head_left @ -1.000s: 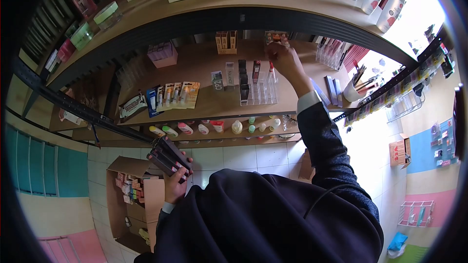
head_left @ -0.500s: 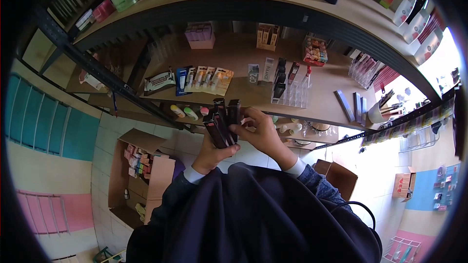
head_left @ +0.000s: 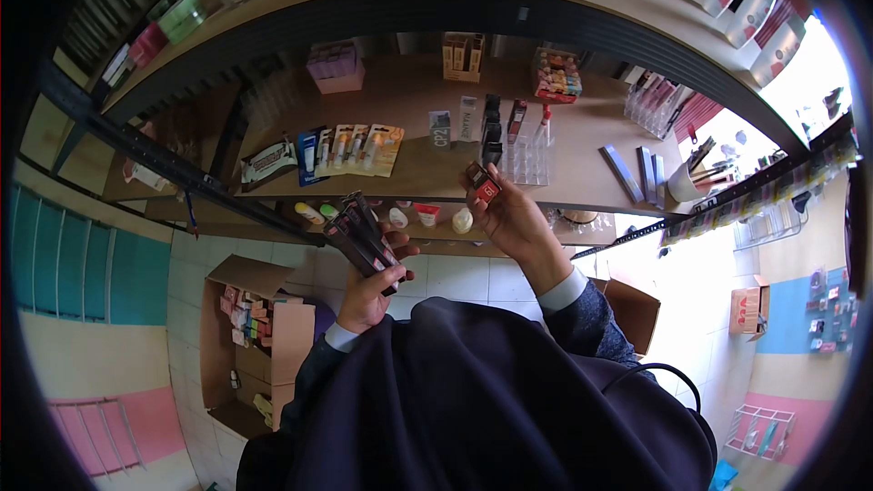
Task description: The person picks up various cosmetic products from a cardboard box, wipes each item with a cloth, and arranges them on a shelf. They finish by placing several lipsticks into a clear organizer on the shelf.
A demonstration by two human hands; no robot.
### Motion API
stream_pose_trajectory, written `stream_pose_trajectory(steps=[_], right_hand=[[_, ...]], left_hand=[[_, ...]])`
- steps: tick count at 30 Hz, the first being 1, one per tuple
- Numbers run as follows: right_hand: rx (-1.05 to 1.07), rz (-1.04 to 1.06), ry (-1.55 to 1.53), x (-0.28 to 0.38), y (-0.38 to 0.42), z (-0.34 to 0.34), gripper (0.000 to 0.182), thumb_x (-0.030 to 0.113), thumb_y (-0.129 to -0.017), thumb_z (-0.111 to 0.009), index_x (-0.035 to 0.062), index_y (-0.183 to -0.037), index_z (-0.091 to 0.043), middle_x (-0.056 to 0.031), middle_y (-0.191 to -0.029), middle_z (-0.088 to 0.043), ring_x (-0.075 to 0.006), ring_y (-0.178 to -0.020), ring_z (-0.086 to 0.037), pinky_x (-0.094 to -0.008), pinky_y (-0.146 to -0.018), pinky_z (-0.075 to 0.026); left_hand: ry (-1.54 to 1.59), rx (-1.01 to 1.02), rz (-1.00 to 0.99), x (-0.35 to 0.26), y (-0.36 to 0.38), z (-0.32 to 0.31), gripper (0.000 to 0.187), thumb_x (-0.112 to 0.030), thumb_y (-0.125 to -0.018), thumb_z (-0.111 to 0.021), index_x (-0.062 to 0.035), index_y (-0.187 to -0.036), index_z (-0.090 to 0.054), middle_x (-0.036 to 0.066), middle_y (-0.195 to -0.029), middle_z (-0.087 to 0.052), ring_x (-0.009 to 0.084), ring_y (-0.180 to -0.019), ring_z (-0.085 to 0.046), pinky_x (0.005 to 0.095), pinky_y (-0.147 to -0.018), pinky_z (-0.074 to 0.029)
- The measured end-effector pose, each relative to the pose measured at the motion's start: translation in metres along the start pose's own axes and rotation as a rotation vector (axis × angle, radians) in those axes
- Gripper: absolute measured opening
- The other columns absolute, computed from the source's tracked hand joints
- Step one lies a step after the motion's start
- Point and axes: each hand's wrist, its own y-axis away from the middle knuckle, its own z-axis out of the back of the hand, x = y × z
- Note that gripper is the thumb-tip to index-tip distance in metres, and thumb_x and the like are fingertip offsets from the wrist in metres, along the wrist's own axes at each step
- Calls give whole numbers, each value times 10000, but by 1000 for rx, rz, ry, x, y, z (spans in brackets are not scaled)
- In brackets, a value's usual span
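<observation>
Several slim black boxes [head_left: 360, 235] are bunched in my left hand [head_left: 371, 291], the thumb pressed across them and the fingers curled behind. My right hand [head_left: 515, 220] pinches a single small box [head_left: 483, 184], its red end with the number 19 facing me. Just beyond that box stands a clear acrylic holder [head_left: 529, 164] on the shelf. Dark slim boxes [head_left: 491, 132] fill its left row, and a red-capped tube [head_left: 545, 120] stands in its back right part. The right hand is near the holder's front edge, apart from it.
On the same shelf [head_left: 391, 175] lie carded tubes [head_left: 359, 150], a CP2 card [head_left: 439, 129] and long blue boxes [head_left: 621, 175]. An upper shelf edge [head_left: 436, 23] crosses above. Open cartons [head_left: 282, 332] stand on the floor at left and right.
My right hand has drawn one box from the bunch and carried it right, towards the acrylic holder. My left hand has shifted left with the other boxes. The view has turned slightly.
</observation>
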Motion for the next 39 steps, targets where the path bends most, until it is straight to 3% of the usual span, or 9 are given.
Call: stream_pose_trajectory(steps=[9, 13, 15, 19, 21, 23, 24, 27, 39], right_hand=[[61, -4, -194, 14, 4, 28, 229, 249, -921, -429, 43, -1016, -464, -121, -985, -553, -170, -761, -577, -270, -699, -522], [-314, 139, -151, 43, 18, 16, 240, 223, -926, -412, 65, -1104, -444, -131, -979, -518, -221, -718, -556, -270, -591, -478], [-104, 278, 224, 66, 23, 27, 320, 242, -916, -442, 106, -1203, -404, -115, -958, -532, -174, -671, -540, -245, -507, -429], [-486, 601, 1000, 110, 14, 18, 401, 224, -896, -469, 124, -1269, -366, -54, -832, -539, -106, -597, -490, -214, -476, -390], [-551, 587, 1011, 128, 4, 29, 388, 169, -861, -490, 108, -1236, -412, -55, -832, -546, -94, -601, -485, -208, -499, -393], [-513, 607, 1339, 140, -4, 39, 360, 152, -801, -544, 76, -1149, -491, -97, -889, -607, -158, -638, -555, -262, -581, -449], [-530, 860, 1672, 137, -9, 38, 303, 127, -742, -581, 59, -1037, -562, -111, -867, -622, -239, -729, -584, -326, -670, -470], [-452, 856, 2094, 132, -2, 30, 302, 78, -686, -599, 61, -987, -582, -120, -859, -620, -294, -813, -568, -372, -744, -460], [-183, 869, 2510, 105, -30, 44, 162, 2, -708, -525, 52, -821, -630, -87, -873, -572, -252, -906, -527, -340, -780, -465]], left_hand=[[1, -2, 15, 7, -2, 9, 607, -30, -695, -581, -110, -1248, -344, 85, -1114, -486, 235, -1019, -517, 330, -710, -491], [42, -29, 24, 10, 1, 19, 597, -21, -715, -581, -112, -1253, -340, 84, -1115, -488, 235, -1021, -518, 326, -708, -492], [56, -43, 35, 13, 2, 27, 594, -20, -722, -583, -114, -1255, -339, 80, -1115, -489, 233, -1022, -518, 324, -708, -491], [59, -52, 22, 14, 6, 40, 594, -24, -729, -588, -124, -1259, -338, 63, -1124, -486, 217, -1031, -513, 317, -716, -484], [54, -58, 21, 14, 9, 44, 594, -25, -729, -588, -128, -1258, -339, 57, -1130, -482, 213, -1034, -510, 315, -718, -481], [60, -89, 10, 12, 11, 47, 588, -23, -727, -589, -133, -1251, -346, 56, -1123, -479, 208, -1035, -506, 313, -716, -481], [60, -87, 10, 12, 13, 48, 588, -23, -727, -589, -133, -1251, -346, 56, -1123, -479, 208, -1035, -506, 313, -716, -481], [65, -116, 3, 10, 17, 52, 587, -25, -724, -592, -137, -1246, -347, 55, -1109, -480, 205, -1030, -507, 314, -712, -482], [88, -180, -23, 12, 29, 63, 586, -27, -735, -580, -146, -1251, -331, 50, -1103, -484, 202, -1016, -510, 318, -710, -468]])
